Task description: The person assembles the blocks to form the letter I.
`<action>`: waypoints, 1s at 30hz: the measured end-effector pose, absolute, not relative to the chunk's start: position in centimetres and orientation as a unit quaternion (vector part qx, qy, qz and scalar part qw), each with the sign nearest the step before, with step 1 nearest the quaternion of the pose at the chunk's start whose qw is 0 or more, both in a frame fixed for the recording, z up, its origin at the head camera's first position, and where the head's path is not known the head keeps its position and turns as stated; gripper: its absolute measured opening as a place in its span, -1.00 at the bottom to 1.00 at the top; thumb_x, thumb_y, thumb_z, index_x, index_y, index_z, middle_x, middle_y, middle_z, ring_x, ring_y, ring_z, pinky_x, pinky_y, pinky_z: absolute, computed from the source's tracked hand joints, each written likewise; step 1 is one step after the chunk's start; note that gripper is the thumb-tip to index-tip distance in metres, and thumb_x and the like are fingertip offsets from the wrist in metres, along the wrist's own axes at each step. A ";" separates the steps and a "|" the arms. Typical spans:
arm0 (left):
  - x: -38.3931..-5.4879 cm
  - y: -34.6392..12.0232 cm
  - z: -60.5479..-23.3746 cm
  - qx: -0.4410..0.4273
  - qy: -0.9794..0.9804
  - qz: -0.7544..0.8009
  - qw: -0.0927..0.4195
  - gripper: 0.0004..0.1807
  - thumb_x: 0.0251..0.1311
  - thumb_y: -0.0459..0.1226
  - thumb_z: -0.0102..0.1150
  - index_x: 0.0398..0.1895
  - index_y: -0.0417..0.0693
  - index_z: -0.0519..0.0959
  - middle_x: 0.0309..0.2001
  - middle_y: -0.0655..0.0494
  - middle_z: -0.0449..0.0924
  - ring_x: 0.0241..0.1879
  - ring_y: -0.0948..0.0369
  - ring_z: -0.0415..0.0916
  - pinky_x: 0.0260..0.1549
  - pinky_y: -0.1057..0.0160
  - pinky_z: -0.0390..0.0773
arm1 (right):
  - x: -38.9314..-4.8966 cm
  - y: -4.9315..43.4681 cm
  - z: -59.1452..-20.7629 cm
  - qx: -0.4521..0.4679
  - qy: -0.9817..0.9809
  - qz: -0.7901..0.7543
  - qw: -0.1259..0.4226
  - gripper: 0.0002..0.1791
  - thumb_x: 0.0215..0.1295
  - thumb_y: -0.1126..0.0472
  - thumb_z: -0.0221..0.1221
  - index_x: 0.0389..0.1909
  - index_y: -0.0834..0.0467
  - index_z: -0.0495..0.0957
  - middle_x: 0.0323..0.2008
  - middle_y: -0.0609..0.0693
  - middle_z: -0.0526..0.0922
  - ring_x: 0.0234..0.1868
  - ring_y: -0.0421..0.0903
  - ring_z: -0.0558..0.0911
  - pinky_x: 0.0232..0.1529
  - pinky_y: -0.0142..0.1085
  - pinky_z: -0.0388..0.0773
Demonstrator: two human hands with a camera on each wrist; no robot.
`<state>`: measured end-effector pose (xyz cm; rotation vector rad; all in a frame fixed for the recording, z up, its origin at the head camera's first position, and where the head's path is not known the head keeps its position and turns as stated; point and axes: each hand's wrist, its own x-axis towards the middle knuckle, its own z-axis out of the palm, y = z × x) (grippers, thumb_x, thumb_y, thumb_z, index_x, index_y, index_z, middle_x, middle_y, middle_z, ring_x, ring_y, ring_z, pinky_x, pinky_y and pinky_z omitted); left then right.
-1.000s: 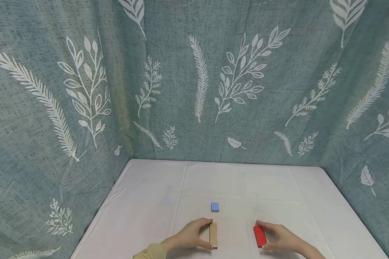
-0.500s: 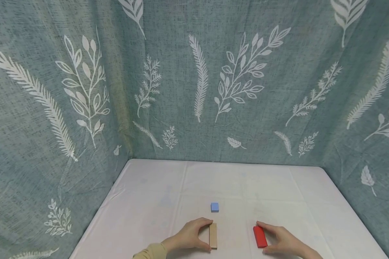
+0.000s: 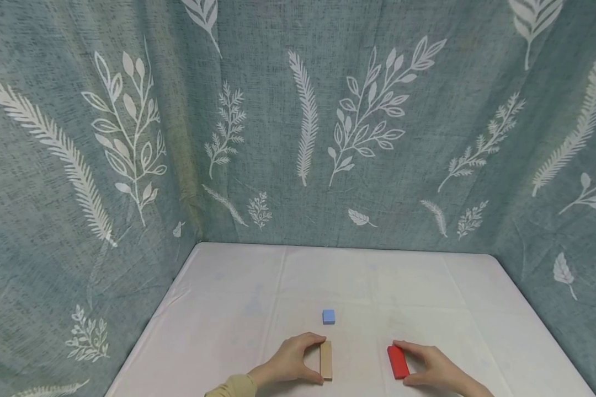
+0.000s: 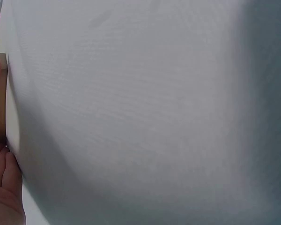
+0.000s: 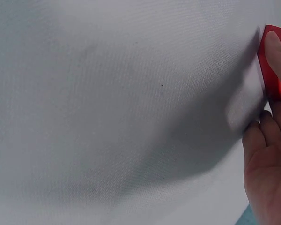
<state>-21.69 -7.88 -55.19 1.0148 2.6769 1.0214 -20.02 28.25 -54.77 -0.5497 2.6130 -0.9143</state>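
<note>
Left hand (image 3: pixel 289 359) pinches wood block (image 3: pixel 326 360), right hand (image 3: pixel 433 366) red block (image 3: pixel 397 362), each by its ends on the desk (image 3: pixel 233 309), fingers (image 3: pixel 312 338) spanning the length, probably for even control; blue cube (image 3: pixel 329 316) beyond, untouched.

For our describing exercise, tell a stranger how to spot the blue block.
On the white table, find the left hand pinching the tan block. Beyond it, not touching, sits the blue block. Unlike it and the red block, this one is stubby and unheld.
</note>
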 end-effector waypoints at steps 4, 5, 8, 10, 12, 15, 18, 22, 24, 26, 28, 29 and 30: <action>-21.8 -8.0 -55.2 0.325 0.878 0.347 0.060 -0.18 -0.28 -0.04 0.55 0.14 -0.14 0.48 0.09 0.09 0.58 0.11 0.16 0.52 0.13 0.29 0.53 | -20.1 28.3 -54.9 -0.195 0.917 -0.316 0.147 -0.21 -0.06 -0.06 0.42 0.23 0.12 0.44 0.17 0.11 0.55 0.18 -0.15 0.51 0.12 -0.16 0.58; -21.8 -8.0 -55.2 0.323 0.877 0.350 0.063 -0.18 -0.27 -0.04 0.54 0.14 -0.14 0.48 0.09 0.10 0.58 0.11 0.16 0.52 0.13 0.29 0.54 | -20.1 28.3 -54.9 -0.195 0.917 -0.318 0.145 -0.22 -0.07 -0.06 0.42 0.23 0.12 0.45 0.16 0.09 0.56 0.18 -0.19 0.51 0.11 -0.22 0.58; -21.9 -8.0 -55.2 0.321 0.878 0.350 0.063 -0.19 -0.26 -0.04 0.54 0.14 -0.13 0.49 0.09 0.10 0.58 0.11 0.16 0.52 0.13 0.28 0.54 | -20.1 28.4 -55.0 -0.198 0.915 -0.323 0.137 -0.23 -0.07 -0.06 0.42 0.21 0.12 0.46 0.15 0.08 0.57 0.15 -0.27 0.50 0.08 -0.40 0.56; -21.9 -8.0 -55.3 0.321 0.879 0.348 0.061 -0.19 -0.26 -0.04 0.54 0.14 -0.13 0.49 0.09 0.10 0.58 0.11 0.16 0.52 0.13 0.28 0.53 | -20.1 28.5 -55.0 -0.199 0.915 -0.326 0.134 -0.24 -0.07 -0.05 0.42 0.21 0.11 0.47 0.14 0.08 0.58 0.14 -0.26 0.51 0.06 -0.43 0.55; -22.0 -8.0 -55.4 0.322 0.878 0.349 0.059 -0.19 -0.27 -0.04 0.55 0.14 -0.13 0.49 0.09 0.10 0.58 0.11 0.16 0.52 0.14 0.28 0.53 | -20.0 28.5 -55.0 -0.196 0.914 -0.328 0.133 -0.24 -0.08 -0.04 0.43 0.20 0.10 0.47 0.13 0.07 0.58 0.14 -0.24 0.51 0.05 -0.44 0.55; -22.1 -8.0 -55.4 0.322 0.875 0.355 0.062 -0.19 -0.28 -0.04 0.55 0.13 -0.14 0.50 0.09 0.09 0.58 0.12 0.16 0.52 0.15 0.28 0.52 | -20.0 28.5 -54.9 -0.190 0.917 -0.325 0.135 -0.25 -0.09 -0.02 0.44 0.19 0.10 0.48 0.13 0.07 0.59 0.13 -0.17 0.53 0.05 -0.39 0.58; -22.1 -8.0 -55.3 0.316 0.870 0.370 0.074 -0.19 -0.28 -0.07 0.56 0.14 -0.14 0.50 0.10 0.08 0.57 0.14 0.14 0.51 0.16 0.30 0.51 | -20.0 28.4 -54.8 -0.184 0.917 -0.325 0.138 -0.24 -0.09 -0.03 0.44 0.19 0.12 0.48 0.12 0.08 0.59 0.13 -0.11 0.54 0.07 -0.23 0.61; -22.3 -7.9 -55.3 0.303 0.861 0.396 0.097 -0.21 -0.27 -0.11 0.56 0.14 -0.15 0.49 0.12 0.04 0.56 0.15 0.14 0.49 0.16 0.36 0.50 | -20.0 28.2 -54.6 -0.172 0.916 -0.330 0.147 -0.23 -0.11 -0.04 0.45 0.19 0.14 0.48 0.12 0.11 0.59 0.14 -0.01 0.55 0.08 -0.04 0.58; -22.3 -7.9 -55.3 0.299 0.857 0.407 0.106 -0.21 -0.27 -0.13 0.56 0.14 -0.15 0.49 0.12 0.03 0.56 0.16 0.15 0.49 0.16 0.38 0.50 | -20.0 28.1 -54.5 -0.168 0.915 -0.335 0.149 -0.22 -0.11 -0.03 0.45 0.18 0.17 0.49 0.12 0.13 0.59 0.15 0.07 0.54 0.08 -0.01 0.56; -22.4 -8.0 -55.2 0.294 0.851 0.418 0.121 -0.22 -0.27 -0.15 0.56 0.14 -0.17 0.49 0.13 0.02 0.55 0.17 0.15 0.49 0.17 0.40 0.48 | -20.0 28.0 -54.4 -0.165 0.914 -0.339 0.147 -0.22 -0.12 -0.03 0.45 0.17 0.20 0.49 0.11 0.16 0.59 0.15 0.16 0.52 0.07 0.00 0.56; -22.6 -8.0 -55.0 0.289 0.846 0.426 0.136 -0.23 -0.24 -0.17 0.55 0.14 -0.19 0.49 0.14 0.00 0.54 0.17 0.15 0.48 0.17 0.42 0.47 | -20.0 27.8 -54.4 -0.159 0.913 -0.345 0.146 -0.22 -0.12 -0.03 0.46 0.16 0.21 0.49 0.10 0.16 0.59 0.15 0.20 0.51 0.07 -0.01 0.56; -22.7 -8.0 -54.8 0.288 0.844 0.429 0.143 -0.24 -0.23 -0.18 0.54 0.14 -0.20 0.49 0.14 -0.01 0.54 0.18 0.15 0.48 0.17 0.42 0.47 | -20.0 27.7 -54.4 -0.155 0.912 -0.349 0.147 -0.21 -0.13 -0.03 0.46 0.16 0.22 0.49 0.10 0.17 0.59 0.16 0.20 0.51 0.08 -0.01 0.56; -22.7 -7.9 -54.7 0.286 0.842 0.431 0.151 -0.24 -0.22 -0.19 0.53 0.14 -0.21 0.48 0.14 -0.02 0.54 0.18 0.14 0.47 0.17 0.43 0.47 | -20.0 27.6 -54.4 -0.150 0.912 -0.352 0.148 -0.21 -0.13 -0.03 0.46 0.16 0.22 0.49 0.10 0.16 0.59 0.16 0.20 0.50 0.08 -0.02 0.57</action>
